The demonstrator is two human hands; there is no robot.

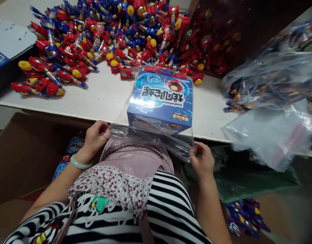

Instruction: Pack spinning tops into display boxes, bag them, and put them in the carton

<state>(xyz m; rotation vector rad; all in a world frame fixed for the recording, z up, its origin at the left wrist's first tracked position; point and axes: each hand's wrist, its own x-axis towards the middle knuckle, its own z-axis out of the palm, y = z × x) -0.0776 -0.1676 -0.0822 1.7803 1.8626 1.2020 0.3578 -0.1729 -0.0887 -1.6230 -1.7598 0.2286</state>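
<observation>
A blue printed box (159, 95) sits at the table's front edge inside a clear plastic bag (168, 144). The bag's open end hangs toward me, past the edge. My left hand (96, 135) pinches one corner of the bag's mouth, left of the box. On the other side, my right hand (202, 157) grips the opposite corner, fingers closed on the film. Between both hands the plastic is stretched wide. Neither hand touches the box itself.
Red and blue toys (100, 37) with yellow parts lie heaped across the white table (95, 101). Clear bags (273, 84) rest at right, some holding toys. A cardboard box (31, 145) stands below left; more blue toys (245, 217) lie low at right.
</observation>
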